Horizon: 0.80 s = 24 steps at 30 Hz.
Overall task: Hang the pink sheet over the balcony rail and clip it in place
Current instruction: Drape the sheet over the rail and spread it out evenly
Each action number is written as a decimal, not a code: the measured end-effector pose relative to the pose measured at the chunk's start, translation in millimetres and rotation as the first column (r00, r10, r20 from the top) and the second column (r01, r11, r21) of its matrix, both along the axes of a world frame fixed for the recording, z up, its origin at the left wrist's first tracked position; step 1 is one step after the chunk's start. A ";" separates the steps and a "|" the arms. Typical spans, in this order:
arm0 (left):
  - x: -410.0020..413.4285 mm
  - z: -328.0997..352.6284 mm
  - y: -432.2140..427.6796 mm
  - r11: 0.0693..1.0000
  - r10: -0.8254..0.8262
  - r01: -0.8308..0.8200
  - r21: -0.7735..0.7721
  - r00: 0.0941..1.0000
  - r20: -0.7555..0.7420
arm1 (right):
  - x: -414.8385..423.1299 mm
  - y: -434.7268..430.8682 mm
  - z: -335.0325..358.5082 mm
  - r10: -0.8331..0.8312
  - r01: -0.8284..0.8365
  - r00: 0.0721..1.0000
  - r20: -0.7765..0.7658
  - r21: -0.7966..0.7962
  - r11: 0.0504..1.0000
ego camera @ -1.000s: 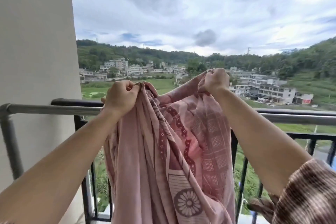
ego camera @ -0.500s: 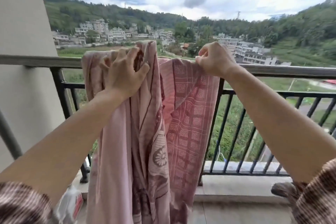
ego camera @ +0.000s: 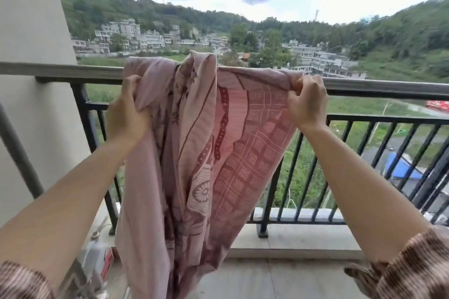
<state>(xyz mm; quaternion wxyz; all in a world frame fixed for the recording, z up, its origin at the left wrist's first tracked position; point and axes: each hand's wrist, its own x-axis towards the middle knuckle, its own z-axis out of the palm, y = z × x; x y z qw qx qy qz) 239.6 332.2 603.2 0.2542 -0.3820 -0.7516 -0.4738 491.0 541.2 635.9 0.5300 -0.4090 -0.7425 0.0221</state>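
Note:
The pink patterned sheet (ego camera: 194, 153) is draped over the balcony rail (ego camera: 388, 86) and hangs bunched down to the floor on my side. My left hand (ego camera: 127, 114) grips a fold of the sheet just below the rail. At the rail's height, my right hand (ego camera: 307, 102) pinches the sheet's top edge and holds it stretched out to the right. No clip shows anywhere in view.
A grey wall (ego camera: 29, 80) and a slanted pipe (ego camera: 17, 148) close the left side. Black vertical bars (ego camera: 313, 177) run under the rail. A plastic jug with a red label (ego camera: 97, 260) stands on the floor at lower left. Beyond the rail is open air.
The sheet went from held up in both hands to lying over the rail. My right hand has drawn its edge further right, and my left hand has dropped below the rail.

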 end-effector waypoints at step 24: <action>-57.7 80.4 -16.0 0.964 0.045 -0.104 0.245 0.971 0.235 | -74.4 -42.0 52.8 0.187 -0.274 0.938 -0.291 -0.297 0.915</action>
